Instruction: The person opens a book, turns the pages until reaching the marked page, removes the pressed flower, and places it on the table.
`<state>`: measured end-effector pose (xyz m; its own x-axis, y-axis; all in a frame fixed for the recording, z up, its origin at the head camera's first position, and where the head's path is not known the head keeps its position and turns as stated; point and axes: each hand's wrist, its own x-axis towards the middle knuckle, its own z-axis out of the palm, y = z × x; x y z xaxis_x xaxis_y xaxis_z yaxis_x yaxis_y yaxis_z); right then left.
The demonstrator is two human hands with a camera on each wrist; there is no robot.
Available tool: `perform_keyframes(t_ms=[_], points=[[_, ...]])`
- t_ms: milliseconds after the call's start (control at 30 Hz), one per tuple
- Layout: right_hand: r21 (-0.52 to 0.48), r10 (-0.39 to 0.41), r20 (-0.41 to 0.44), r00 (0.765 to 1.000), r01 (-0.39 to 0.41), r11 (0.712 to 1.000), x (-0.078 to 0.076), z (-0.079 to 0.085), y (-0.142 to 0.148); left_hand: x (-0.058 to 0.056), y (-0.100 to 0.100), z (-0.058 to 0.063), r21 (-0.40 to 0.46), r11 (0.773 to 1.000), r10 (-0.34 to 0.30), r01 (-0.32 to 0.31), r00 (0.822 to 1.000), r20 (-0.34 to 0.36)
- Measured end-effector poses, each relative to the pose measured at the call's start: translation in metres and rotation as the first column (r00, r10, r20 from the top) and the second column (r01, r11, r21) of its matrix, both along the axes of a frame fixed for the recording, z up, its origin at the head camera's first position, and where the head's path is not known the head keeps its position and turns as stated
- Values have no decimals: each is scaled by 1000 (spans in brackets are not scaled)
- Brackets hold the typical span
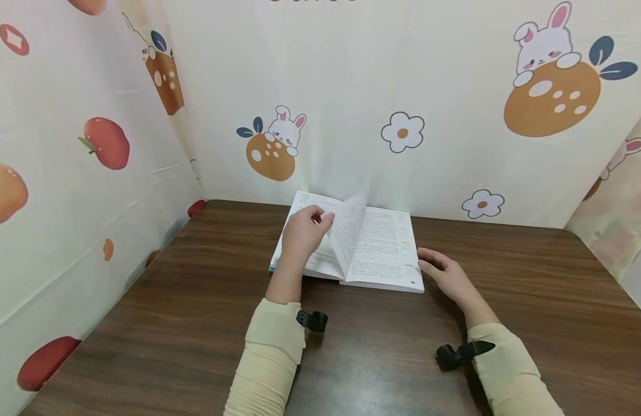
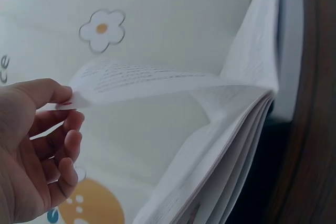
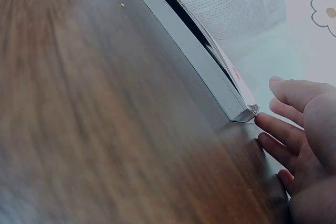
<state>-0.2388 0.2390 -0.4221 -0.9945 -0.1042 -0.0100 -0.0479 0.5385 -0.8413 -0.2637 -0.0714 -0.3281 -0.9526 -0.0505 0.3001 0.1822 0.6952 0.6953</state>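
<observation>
An open book (image 1: 385, 245) with printed pages lies on the brown wooden table (image 1: 196, 312), near its back edge. My left hand (image 1: 303, 234) is over the left half and pinches a lifted page (image 1: 348, 225) between thumb and forefinger. That page (image 2: 142, 82) stands up from the spine and bends in the left wrist view, the other fingers of the left hand (image 2: 39, 145) loosely curled below it. At the book's right edge rests my right hand (image 1: 447, 277), its fingers relaxed. In the right wrist view, the fingertips of the right hand (image 3: 299, 135) are right at the book's corner (image 3: 244, 114).
A pale curtain (image 1: 346, 86) printed with rabbits, fruit and flowers hangs directly behind the table. Another printed sheet (image 1: 55, 219) runs along the left side. Each wrist wears a small black camera on a strap, over a cream sleeve (image 1: 271, 358).
</observation>
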Motion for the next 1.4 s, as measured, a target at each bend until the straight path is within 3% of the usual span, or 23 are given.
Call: perform_keyframes(t_ms=[400,733,900,1100,1400], points=[[2,-5,2,1000,5,1000,-2,-3,0,-2,-28,3,88,996,13,-23,993,115],[-5,-4,-3,1000,4,1000,-2,-4,1,-3,-53,-1,133,990,16,-49,971,237],[-6,-1,-1,1000,1,1000,-2,-5,1,-2,-66,-2,136,990,-1,-42,954,299],[5,0,4,1000,0,1000,-2,-5,2,-2,-79,-6,128,991,-15,-38,922,388],[12,-1,9,1000,1,1000,-1,-4,2,1,-96,-14,57,998,-26,0,886,462]])
